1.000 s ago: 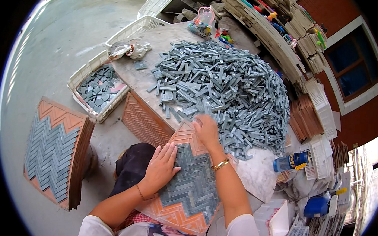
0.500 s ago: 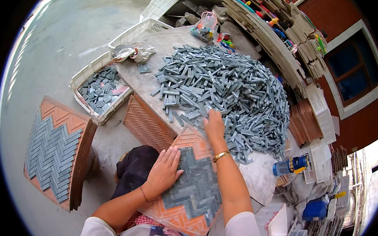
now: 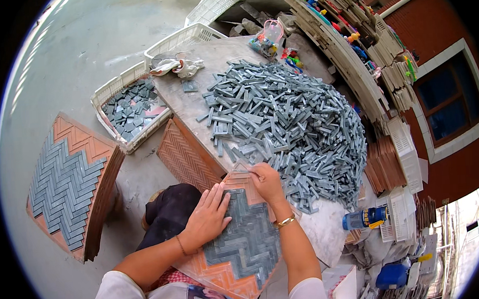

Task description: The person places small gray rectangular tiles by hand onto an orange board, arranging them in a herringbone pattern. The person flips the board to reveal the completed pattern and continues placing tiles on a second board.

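Note:
On my lap and against the table edge rests an orange herringbone tray (image 3: 216, 270), its middle slots filled with dark grey tile strips (image 3: 241, 241). My left hand (image 3: 206, 213) lies flat with fingers stretched out along the tray's left edge, touching the strips. Over the upper right end of the tray is my right hand (image 3: 267, 181), fingers curled and pinched together; whatever they hold is too small to make out. Bare orange grooves (image 3: 241, 179) show beside its fingertips. Just beyond lies a large heap of loose grey tile strips (image 3: 287, 122).
An unfilled orange tray (image 3: 188, 155) leans at the table's left edge. Farther left stands a stack of trays (image 3: 68, 185) topped with a filled one. A white crate (image 3: 134, 147) holds square grey tiles. A blue bottle (image 3: 365, 217) lies at right, below stacked boards (image 3: 343, 52).
My right hand has drawn back from the near edge of the heap to the upper end of the tray. The left hand stays in place on the tray.

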`<action>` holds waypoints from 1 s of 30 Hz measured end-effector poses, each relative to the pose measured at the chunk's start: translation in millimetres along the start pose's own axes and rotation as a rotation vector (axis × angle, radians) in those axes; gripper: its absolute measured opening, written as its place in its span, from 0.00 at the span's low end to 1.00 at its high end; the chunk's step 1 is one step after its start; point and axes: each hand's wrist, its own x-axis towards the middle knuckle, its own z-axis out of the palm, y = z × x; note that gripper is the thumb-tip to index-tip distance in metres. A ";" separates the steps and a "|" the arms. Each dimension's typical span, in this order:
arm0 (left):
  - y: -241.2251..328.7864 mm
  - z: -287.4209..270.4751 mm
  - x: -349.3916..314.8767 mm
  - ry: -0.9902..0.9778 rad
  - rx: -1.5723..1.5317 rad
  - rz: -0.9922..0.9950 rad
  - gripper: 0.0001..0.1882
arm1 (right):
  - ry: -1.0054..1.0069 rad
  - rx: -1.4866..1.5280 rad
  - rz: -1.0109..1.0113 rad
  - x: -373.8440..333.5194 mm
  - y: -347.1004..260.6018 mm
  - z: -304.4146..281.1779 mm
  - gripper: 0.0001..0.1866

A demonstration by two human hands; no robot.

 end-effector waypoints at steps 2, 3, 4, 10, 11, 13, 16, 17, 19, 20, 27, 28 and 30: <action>-0.7 1.6 -0.4 0.011 -0.012 -0.008 0.34 | -0.098 -0.023 -0.079 -15.8 -10.5 5.6 0.05; -0.9 2.9 -1.1 0.015 -0.018 -0.012 0.34 | -0.111 -0.023 -0.078 -20.1 -12.6 6.1 0.06; -1.3 3.3 0.3 0.009 -0.020 -0.011 0.33 | -0.119 -0.024 -0.081 -21.8 -13.9 5.8 0.06; 0.0 5.0 0.5 -0.017 -0.010 -0.028 0.34 | -0.182 0.005 -0.053 -20.0 -10.7 5.1 0.06; 0.1 4.9 1.3 -0.014 -0.015 -0.024 0.35 | -0.200 0.013 -0.043 -19.5 -9.6 5.5 0.05; 0.5 4.6 2.4 -0.010 -0.024 -0.017 0.36 | -0.185 0.060 -0.031 -19.9 -7.7 4.9 0.05; 1.6 2.1 4.0 -0.009 -0.046 -0.032 0.39 | -0.215 0.104 -0.056 -16.4 -5.9 5.2 0.05; 1.1 2.7 5.1 -0.016 -0.077 -0.057 0.40 | -0.232 0.111 -0.071 -13.6 -5.7 5.2 0.05; -1.4 4.2 6.2 -0.032 -0.141 -0.108 0.42 | -0.236 0.084 -0.133 -12.2 -5.9 9.4 0.04; -4.3 6.3 10.9 -0.009 -0.148 -0.135 0.43 | -0.241 0.071 -0.163 -12.0 -5.3 10.1 0.04; -13.5 19.6 26.3 -0.073 0.000 -0.050 0.40 | 0.053 -0.260 -0.118 13.3 1.0 1.4 0.06; -12.0 19.0 26.4 -0.075 0.021 -0.045 0.40 | 0.179 -0.335 -0.050 21.0 10.9 0.8 0.07; -11.3 23.1 24.7 -0.078 0.037 -0.029 0.40 | 0.275 -0.427 0.096 29.8 24.4 -0.7 0.09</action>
